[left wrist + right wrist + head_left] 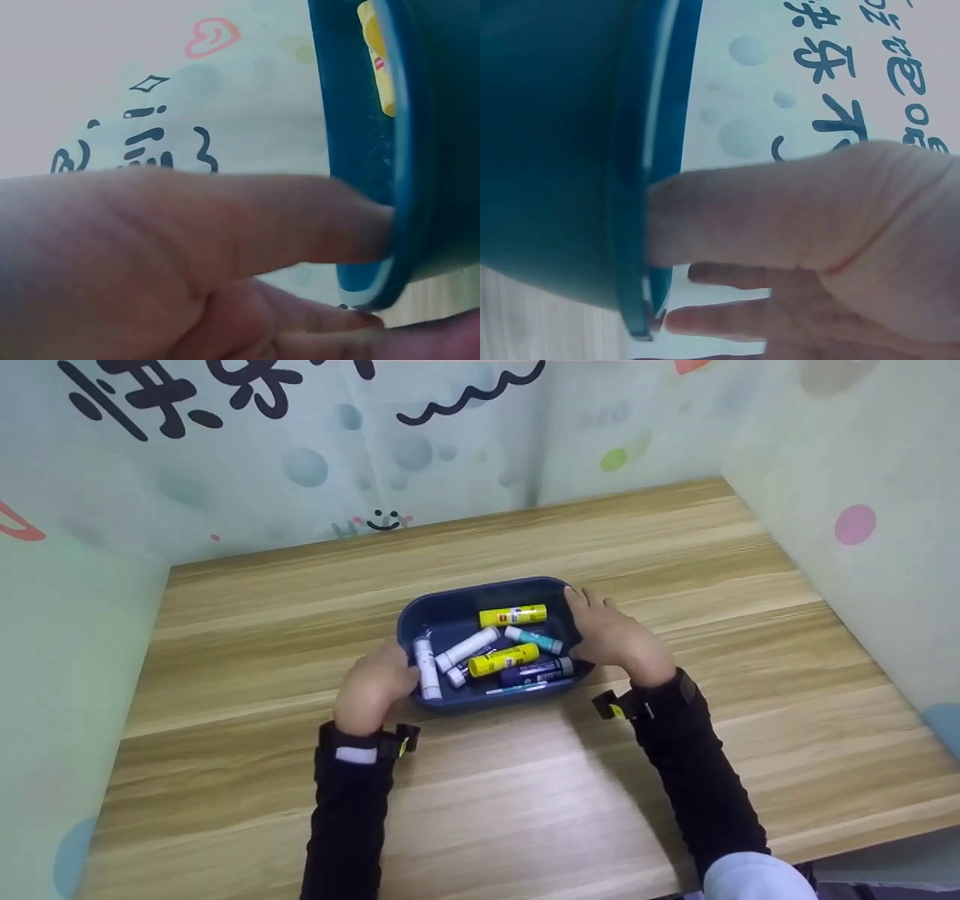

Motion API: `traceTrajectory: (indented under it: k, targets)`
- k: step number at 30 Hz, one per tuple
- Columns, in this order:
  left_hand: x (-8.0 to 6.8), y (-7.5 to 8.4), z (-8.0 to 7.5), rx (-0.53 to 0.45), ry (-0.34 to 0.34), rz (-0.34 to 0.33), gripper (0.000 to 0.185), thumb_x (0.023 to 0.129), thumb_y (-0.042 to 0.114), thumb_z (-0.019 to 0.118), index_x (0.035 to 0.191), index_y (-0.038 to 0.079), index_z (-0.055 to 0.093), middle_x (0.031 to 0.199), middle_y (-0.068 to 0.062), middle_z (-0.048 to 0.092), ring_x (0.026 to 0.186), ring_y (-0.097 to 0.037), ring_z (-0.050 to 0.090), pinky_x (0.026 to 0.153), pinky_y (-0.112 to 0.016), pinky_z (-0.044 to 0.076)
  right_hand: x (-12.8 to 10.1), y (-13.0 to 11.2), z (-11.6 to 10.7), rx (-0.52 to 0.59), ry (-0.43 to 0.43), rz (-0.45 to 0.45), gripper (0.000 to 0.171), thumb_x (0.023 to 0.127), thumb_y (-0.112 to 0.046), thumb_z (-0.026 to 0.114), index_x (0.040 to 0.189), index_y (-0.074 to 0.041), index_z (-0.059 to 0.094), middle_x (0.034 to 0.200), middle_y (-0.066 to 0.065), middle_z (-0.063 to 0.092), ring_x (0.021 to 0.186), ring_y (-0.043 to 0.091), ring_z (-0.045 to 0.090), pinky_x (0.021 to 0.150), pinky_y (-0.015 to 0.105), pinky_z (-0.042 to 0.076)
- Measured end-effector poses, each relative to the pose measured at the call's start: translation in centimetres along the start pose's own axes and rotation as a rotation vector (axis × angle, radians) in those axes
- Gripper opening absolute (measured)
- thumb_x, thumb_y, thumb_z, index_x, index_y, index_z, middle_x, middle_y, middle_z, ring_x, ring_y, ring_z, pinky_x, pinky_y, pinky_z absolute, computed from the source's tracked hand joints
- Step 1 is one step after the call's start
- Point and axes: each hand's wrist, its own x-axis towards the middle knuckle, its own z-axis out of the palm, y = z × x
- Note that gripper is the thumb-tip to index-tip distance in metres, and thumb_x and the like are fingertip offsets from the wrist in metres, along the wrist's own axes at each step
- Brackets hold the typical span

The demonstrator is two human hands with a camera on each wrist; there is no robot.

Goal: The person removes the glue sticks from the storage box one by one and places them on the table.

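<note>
Pale pastel walls with bubbles and black squiggly lettering box in a light wood-grain tabletop (675, 585) on three sides. Sitting near the middle of it is a dark blue rounded plastic tray (450, 604), and it's got a bunch of stick-shaped stationery tossed inside: a yellow glue stick (513, 616) up near the far side, a second yellow glue stick (503, 659) lying slanted in the middle, a white stick (427, 666) along the left wall, another white tube (467, 649) angled across, a small teal stick (534, 640), and a purple stick with a grey cap (537, 670) near the front.

Both hands are on the tray, one per side. Left hand (373, 685) hugs the left wall, thumb (300, 217) hooked over the rim into the tray, fingers under the edge. Right hand (616, 637) does the same on the right wall, thumb (727, 217) pressed against the rim, other fingers curling below. Black sleeves (694, 780) with little wrist gadgets strapped on.
</note>
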Motion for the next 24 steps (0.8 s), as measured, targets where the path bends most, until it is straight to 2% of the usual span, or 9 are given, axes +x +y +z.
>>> traceTrajectory:
  k: [3, 5, 7, 9, 14, 17, 20, 24]
  targets:
    - [0.7, -0.1, 0.2, -0.016, 0.058, -0.048, 0.043, 0.092, 0.023, 0.041, 0.125, -0.005, 0.043, 0.122, -0.021, 0.054, 0.106, -0.036, 0.055, 0.089, -0.048, 0.044, 0.0, -0.3, 0.0, 0.028, 0.125, -0.065, 0.074, 0.084, -0.01, 0.059, 0.142, 0.0, 0.016, 0.144, 0.03, 0.017, 0.131, 0.049, 0.019, 0.106, 0.055, 0.025]
    - [1.4, -0.3, 0.4, -0.034, 0.096, -0.075, 0.048, 0.093, 0.026, 0.04, 0.129, -0.005, 0.036, 0.126, -0.024, 0.051, 0.111, -0.039, 0.052, 0.09, -0.049, 0.043, 0.0, -0.5, 0.0, 0.033, 0.196, -0.125, 0.063, 0.084, -0.009, 0.058, 0.138, 0.001, 0.028, 0.137, 0.029, 0.03, 0.126, 0.044, 0.03, 0.104, 0.052, 0.03]
    - [2.1, -0.5, 0.7, -0.044, 0.138, -0.088, 0.05, 0.094, 0.028, 0.04, 0.131, -0.005, 0.033, 0.127, -0.026, 0.049, 0.111, -0.041, 0.051, 0.09, -0.051, 0.043, 0.0, -0.7, 0.1, 0.035, 0.228, -0.179, 0.052, 0.084, -0.007, 0.058, 0.131, 0.001, 0.038, 0.129, 0.025, 0.041, 0.118, 0.038, 0.04, 0.1, 0.047, 0.036]
    - [2.9, -0.7, 1.1, -0.045, 0.183, -0.097, 0.052, 0.094, 0.031, 0.04, 0.132, -0.004, 0.032, 0.125, -0.027, 0.05, 0.11, -0.042, 0.052, 0.088, -0.052, 0.044, 0.1, -0.9, 0.3, 0.042, 0.215, -0.239, 0.04, 0.084, -0.005, 0.058, 0.122, 0.002, 0.048, 0.119, 0.022, 0.051, 0.109, 0.034, 0.048, 0.094, 0.044, 0.041]
    - [4.4, -1.3, 2.3, -0.064, 0.315, -0.103, 0.048, 0.094, 0.035, 0.04, 0.127, 0.0, 0.037, 0.117, -0.027, 0.056, 0.101, -0.042, 0.057, 0.08, -0.052, 0.047, 0.5, -1.5, 1.0, 0.03, 0.075, -0.343, 0.023, 0.083, -0.004, 0.059, 0.106, 0.0, 0.061, 0.101, 0.014, 0.065, 0.093, 0.026, 0.06, 0.082, 0.037, 0.049]
    - [5.0, -1.4, 2.9, -0.094, 0.414, -0.083, 0.039, 0.094, 0.033, 0.042, 0.119, 0.003, 0.042, 0.107, -0.026, 0.06, 0.093, -0.042, 0.059, 0.073, -0.051, 0.048, 0.7, -1.7, 1.4, -0.025, 0.024, -0.354, 0.02, 0.083, -0.005, 0.059, 0.101, -0.004, 0.065, 0.094, 0.01, 0.068, 0.086, 0.022, 0.061, 0.077, 0.035, 0.05]
    - [5.3, -1.5, 3.3, -0.102, 0.497, -0.059, 0.031, 0.093, 0.029, 0.044, 0.113, 0.005, 0.043, 0.098, -0.025, 0.062, 0.085, -0.041, 0.061, 0.066, -0.05, 0.047, 0.9, -1.9, 1.9, -0.058, -0.003, -0.341, 0.02, 0.082, -0.007, 0.06, 0.101, -0.006, 0.067, 0.094, 0.007, 0.069, 0.088, 0.02, 0.062, 0.079, 0.034, 0.05]
    - [5.5, -1.5, 3.7, -0.101, 0.538, -0.046, 0.027, 0.093, 0.025, 0.044, 0.11, 0.005, 0.043, 0.09, -0.024, 0.062, 0.078, -0.039, 0.061, 0.061, -0.048, 0.047, 1.2, -2.0, 2.4, -0.082, -0.028, -0.318, 0.022, 0.082, -0.007, 0.061, 0.102, -0.008, 0.068, 0.098, 0.007, 0.068, 0.092, 0.021, 0.062, 0.082, 0.035, 0.049]
